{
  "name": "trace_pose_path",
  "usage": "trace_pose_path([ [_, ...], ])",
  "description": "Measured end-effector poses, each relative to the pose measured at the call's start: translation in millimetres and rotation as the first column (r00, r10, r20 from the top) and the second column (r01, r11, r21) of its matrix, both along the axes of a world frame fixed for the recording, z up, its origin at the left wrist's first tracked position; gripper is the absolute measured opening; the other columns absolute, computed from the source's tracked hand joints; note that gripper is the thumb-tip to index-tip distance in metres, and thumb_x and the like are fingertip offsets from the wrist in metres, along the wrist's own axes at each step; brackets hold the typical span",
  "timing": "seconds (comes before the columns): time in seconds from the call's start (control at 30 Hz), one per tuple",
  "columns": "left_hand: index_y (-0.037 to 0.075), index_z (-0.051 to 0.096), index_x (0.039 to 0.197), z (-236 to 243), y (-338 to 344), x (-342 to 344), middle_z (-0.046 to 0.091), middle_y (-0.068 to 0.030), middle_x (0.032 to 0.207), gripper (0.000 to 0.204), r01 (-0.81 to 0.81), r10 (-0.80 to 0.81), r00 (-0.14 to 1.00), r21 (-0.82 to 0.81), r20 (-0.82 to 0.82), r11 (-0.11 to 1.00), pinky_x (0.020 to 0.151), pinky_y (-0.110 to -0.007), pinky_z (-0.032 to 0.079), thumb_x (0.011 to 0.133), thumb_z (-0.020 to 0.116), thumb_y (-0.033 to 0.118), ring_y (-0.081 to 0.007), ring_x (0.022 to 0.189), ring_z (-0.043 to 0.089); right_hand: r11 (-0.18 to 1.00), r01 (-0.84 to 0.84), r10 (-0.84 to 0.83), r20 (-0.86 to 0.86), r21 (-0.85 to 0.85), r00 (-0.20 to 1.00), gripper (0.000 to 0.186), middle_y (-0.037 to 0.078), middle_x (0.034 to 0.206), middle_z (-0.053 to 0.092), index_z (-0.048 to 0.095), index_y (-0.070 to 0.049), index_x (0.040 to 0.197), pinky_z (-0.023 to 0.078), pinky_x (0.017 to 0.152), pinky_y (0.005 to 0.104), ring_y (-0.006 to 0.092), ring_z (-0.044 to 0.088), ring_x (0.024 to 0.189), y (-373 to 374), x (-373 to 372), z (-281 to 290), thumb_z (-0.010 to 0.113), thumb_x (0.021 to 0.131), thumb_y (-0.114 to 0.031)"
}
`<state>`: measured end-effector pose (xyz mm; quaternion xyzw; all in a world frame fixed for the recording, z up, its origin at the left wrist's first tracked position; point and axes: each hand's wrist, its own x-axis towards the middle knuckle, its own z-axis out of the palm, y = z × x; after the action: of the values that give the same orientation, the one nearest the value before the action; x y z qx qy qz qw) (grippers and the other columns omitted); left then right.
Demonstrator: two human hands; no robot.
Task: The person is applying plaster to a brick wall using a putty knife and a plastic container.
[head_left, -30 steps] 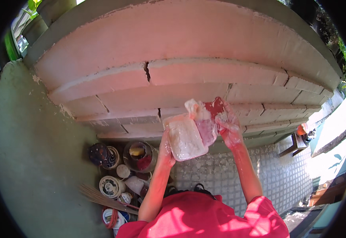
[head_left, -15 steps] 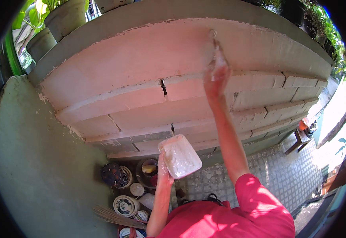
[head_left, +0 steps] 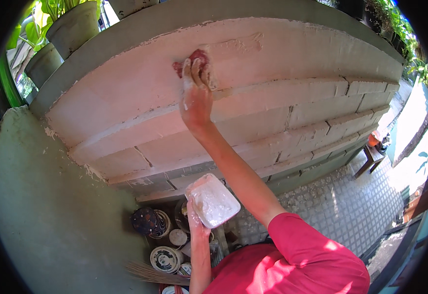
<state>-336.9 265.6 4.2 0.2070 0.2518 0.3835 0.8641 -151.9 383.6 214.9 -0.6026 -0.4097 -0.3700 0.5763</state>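
Note:
My left hand grips a white square tub by its left side and underneath. White paste fills much of the tub, which tilts toward me. Higher up, my right hand reaches to the upper band of the wall, its fingers smeared with white. Between those fingers and the wall is a dark red thing, like a crumpled cloth, pressed to the surface; its exact kind is partly hidden. A wet streak of white paste lies on the wall to the right of this hand.
Lower wall courses show open joints. Paint buckets and a stick broom stand below, beside the green side wall. Potted plants line the top ledge. A small bench stands on the tiled floor at right.
My right hand has swept left and slightly down along the wall. A paste streak now shows where it was. The tub in my left hand has shifted a little left and down.

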Motion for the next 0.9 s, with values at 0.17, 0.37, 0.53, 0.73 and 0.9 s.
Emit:
trace_pose_path([
  [0.17,0.006,0.042,0.132,6.0,-10.9,5.2,0.052,-0.0100,0.128,0.053,0.010,-0.010,1.000,-0.003,-0.018,1.000,0.096,-0.040,0.046,0.092,0.047,0.041,-0.0252,0.114,0.054,0.986,-0.139,0.145,0.065,-0.089,0.987,0.056,0.027,0.127,0.050,0.050,0.003,0.127,0.042,0.098,0.0449,0.0451,0.049,0.116,3.1,-26.4,-6.2,0.049,0.071,0.008],
  [0.37,0.006,0.045,0.128,8.5,-22.0,9.3,0.054,-0.0084,0.124,0.049,0.037,-0.038,0.999,-0.033,-0.032,0.999,0.094,-0.039,0.048,0.093,0.048,0.040,-0.0239,0.110,0.056,0.878,-0.470,0.456,0.134,0.097,0.880,0.053,0.027,0.126,0.051,0.051,0.003,0.126,0.044,0.096,0.0388,0.0412,0.050,0.117,-39.4,1.6,-1.0,0.048,0.073,0.009],
  [0.53,0.007,0.044,0.130,7.2,-23.2,11.0,0.054,-0.0083,0.124,0.051,0.057,-0.056,0.997,0.012,-0.047,0.998,0.095,-0.040,0.047,0.093,0.048,0.042,-0.0245,0.112,0.055,0.755,-0.615,0.606,0.117,0.227,0.787,0.043,0.021,0.103,0.064,0.051,0.005,0.125,0.045,0.089,0.0299,0.0255,0.061,0.104,-79.2,56.5,-1.2,0.042,0.083,0.002],
  [0.73,0.007,0.043,0.131,-1.0,-25.7,13.3,0.053,-0.0090,0.125,0.055,0.033,-0.034,0.999,-0.022,-0.033,0.999,0.096,-0.041,0.047,0.091,0.049,0.044,-0.0255,0.113,0.054,0.945,-0.209,0.221,-0.018,0.252,0.975,0.043,0.021,0.119,0.059,0.053,0.003,0.124,0.041,0.098,0.0331,0.0318,0.056,0.114,-110.8,124.0,19.0,0.043,0.083,0.005],
  [0.9,0.007,0.043,0.132,-11.1,-22.5,13.9,0.053,-0.0092,0.126,0.056,0.039,-0.040,0.999,-0.031,-0.026,0.999,0.096,-0.041,0.047,0.091,0.050,0.044,-0.0255,0.113,0.054,0.965,-0.003,-0.047,0.184,0.262,0.982,0.041,0.021,0.127,0.054,0.052,0.001,0.127,0.037,0.102,0.0350,0.0324,0.053,0.118,-58.5,138.1,-1.0,0.037,0.088,0.001],
])
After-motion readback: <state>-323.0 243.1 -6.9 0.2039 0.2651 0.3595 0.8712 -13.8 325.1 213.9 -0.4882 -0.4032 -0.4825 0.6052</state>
